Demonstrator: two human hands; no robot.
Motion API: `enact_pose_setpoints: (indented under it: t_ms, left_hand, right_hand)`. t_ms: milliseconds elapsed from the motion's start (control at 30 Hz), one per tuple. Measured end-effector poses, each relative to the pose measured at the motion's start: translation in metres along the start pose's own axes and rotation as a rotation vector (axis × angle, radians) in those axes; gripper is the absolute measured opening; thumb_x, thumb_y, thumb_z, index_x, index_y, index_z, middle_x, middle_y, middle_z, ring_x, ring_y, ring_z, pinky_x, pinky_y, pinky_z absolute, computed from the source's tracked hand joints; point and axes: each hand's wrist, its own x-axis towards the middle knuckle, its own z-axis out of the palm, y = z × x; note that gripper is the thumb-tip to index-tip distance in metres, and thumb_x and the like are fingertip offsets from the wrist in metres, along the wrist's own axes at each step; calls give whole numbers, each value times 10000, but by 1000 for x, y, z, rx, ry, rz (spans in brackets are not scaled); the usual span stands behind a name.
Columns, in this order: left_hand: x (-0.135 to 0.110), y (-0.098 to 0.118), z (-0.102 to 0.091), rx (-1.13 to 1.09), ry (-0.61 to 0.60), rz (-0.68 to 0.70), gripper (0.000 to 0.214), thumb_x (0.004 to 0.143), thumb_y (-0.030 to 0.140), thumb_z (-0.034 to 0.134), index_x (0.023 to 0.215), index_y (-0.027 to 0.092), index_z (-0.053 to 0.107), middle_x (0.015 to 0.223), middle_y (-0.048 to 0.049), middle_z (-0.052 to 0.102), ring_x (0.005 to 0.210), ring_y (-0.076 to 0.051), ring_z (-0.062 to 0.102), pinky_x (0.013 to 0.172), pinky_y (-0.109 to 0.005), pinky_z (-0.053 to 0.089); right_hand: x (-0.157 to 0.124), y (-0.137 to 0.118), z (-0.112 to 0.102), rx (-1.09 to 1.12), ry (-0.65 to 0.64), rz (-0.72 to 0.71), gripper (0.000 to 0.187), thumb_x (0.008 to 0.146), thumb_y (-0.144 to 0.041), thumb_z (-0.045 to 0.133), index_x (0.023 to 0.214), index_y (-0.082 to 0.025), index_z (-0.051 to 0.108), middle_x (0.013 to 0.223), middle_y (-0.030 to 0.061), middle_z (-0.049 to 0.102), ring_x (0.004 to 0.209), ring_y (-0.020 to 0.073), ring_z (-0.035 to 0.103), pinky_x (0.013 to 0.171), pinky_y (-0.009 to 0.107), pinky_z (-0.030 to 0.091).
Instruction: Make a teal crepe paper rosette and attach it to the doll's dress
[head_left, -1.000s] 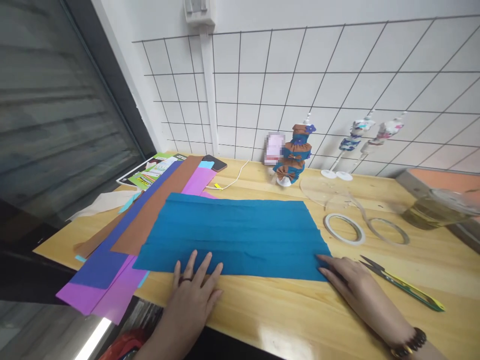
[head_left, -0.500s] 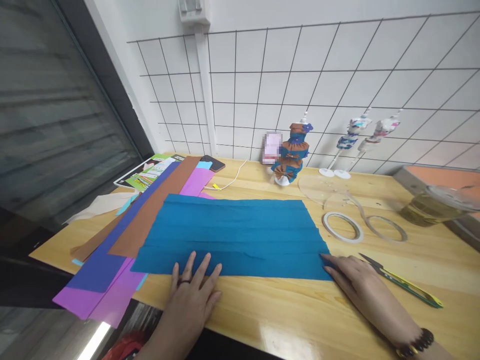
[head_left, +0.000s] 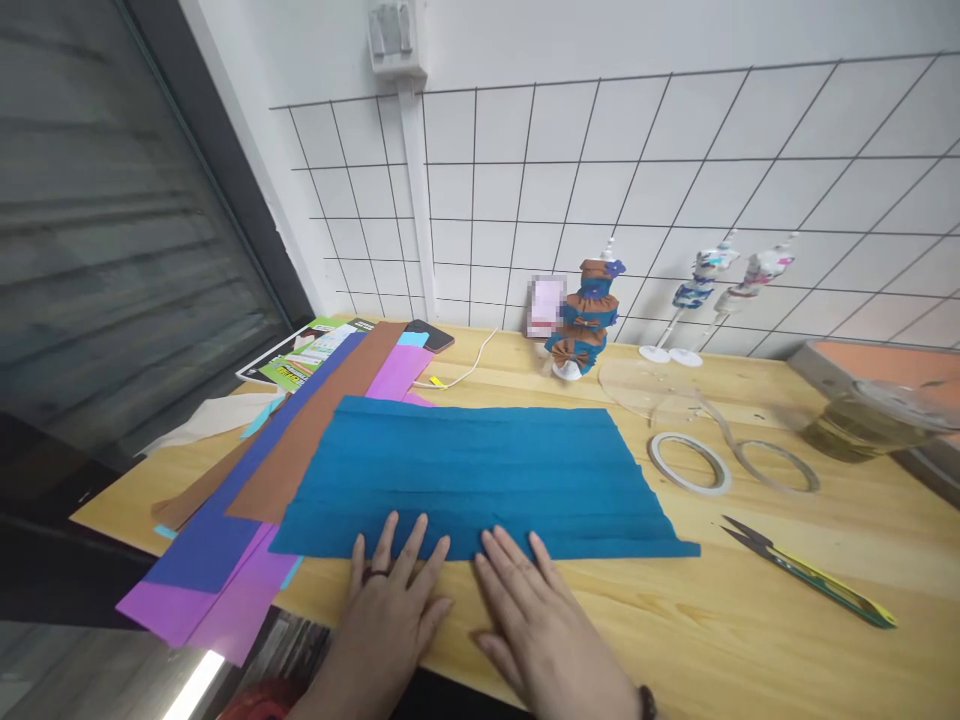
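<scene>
A wide sheet of teal crepe paper (head_left: 480, 460) lies spread on the wooden table, with faint creases running across it. My left hand (head_left: 394, 600) rests flat on its near edge, fingers spread. Just to the right, my right hand (head_left: 536, 610) also lies flat, its fingertips on the same near edge and its thumb apart. Neither hand grips anything. At the sheet's lower right corner, a narrow strip of the edge sticks out to the right. Thread snips (head_left: 810, 570) with yellow-green handles lie to the right of the paper.
Brown (head_left: 315, 430), blue and purple paper strips overlap on the left. Rolls of tape (head_left: 688, 463) lie at right, near a plastic cup (head_left: 862, 425) of liquid. At the back stand a small dress form (head_left: 589, 320) in brown and teal, two smaller forms and a phone (head_left: 431, 335).
My right hand has moved left from the sheet's lower right corner to beside my left hand. The corner strip now lies extended outward. My left hand stays in place; the view has tilted slightly.
</scene>
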Motion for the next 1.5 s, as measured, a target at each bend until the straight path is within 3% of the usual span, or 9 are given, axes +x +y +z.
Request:
enact_pose_setpoints:
  t_ms: [133,433,667,867,1033,1133,1200,1367,1500]
  left_hand:
    - [-1,1,2,-2,13,-11,471,843,404,423,1309,364,372,1389,-26,375,1248,-348,315,975,-588,184]
    - [-1,1,4,9,35,-7,467,824,369,446,1289,353,412,1375,-23,398,1231,-366,326,941,-601,217]
    - [-2,-2,7,25,57,14,476,809,354,459,1284,346,424,1357,-17,423,1215,-377,332,907,-594,248]
    - [-1,-4,5,50,84,43,484,805,339,449,1288,343,419,1349,-23,435,1201,-369,347,918,-584,217]
    - [0,-4,5,48,100,51,500,783,334,473,1281,345,427,1335,-25,453,1197,-356,352,958,-578,148]
    - [0,-4,4,40,104,38,512,772,329,487,1281,342,428,1335,-29,452,1208,-351,337,976,-569,115]
    - [0,-5,4,38,110,38,513,770,333,490,1279,346,429,1334,-27,453,1212,-345,331,986,-561,96]
    - [1,-5,2,16,110,29,503,769,350,488,1270,349,441,1331,-22,456,1217,-336,305,1003,-552,30]
    - [1,-1,5,-48,125,-30,478,758,339,498,1234,377,476,1319,10,469,1241,-315,262,1019,-531,-4]
  right_hand:
    - [5,-12,11,-24,-46,-11,502,838,-409,485,1246,-117,499,1307,120,499,1197,255,457,975,410,368]
    - [-37,23,-2,-218,-92,22,582,853,-456,435,1310,-96,423,1336,137,449,1203,270,452,920,405,419]
    - [-87,53,-5,-307,-81,215,672,835,-481,442,1371,-94,322,1340,140,439,1195,306,454,887,462,443]
    - [-125,82,-7,-320,-174,422,655,859,-473,378,1382,-87,295,1403,129,342,1273,300,339,941,513,397]
    - [-145,93,0,-335,-167,478,640,875,-469,321,1389,-90,276,1402,148,350,1276,309,330,949,529,368]
    - [-132,84,3,-376,-40,478,689,880,-470,290,1418,-59,163,1352,225,403,1228,370,386,872,578,394]
    - [-106,69,5,-371,21,453,751,866,-492,322,1427,-48,95,1322,248,434,1221,391,385,872,591,375]
    - [-14,8,27,-150,109,-50,716,859,-401,426,1422,-69,134,1205,132,592,1120,259,533,887,382,427]
    - [24,-19,44,-20,82,-130,650,861,-425,427,1393,-92,255,1309,93,502,1218,240,432,948,363,384]
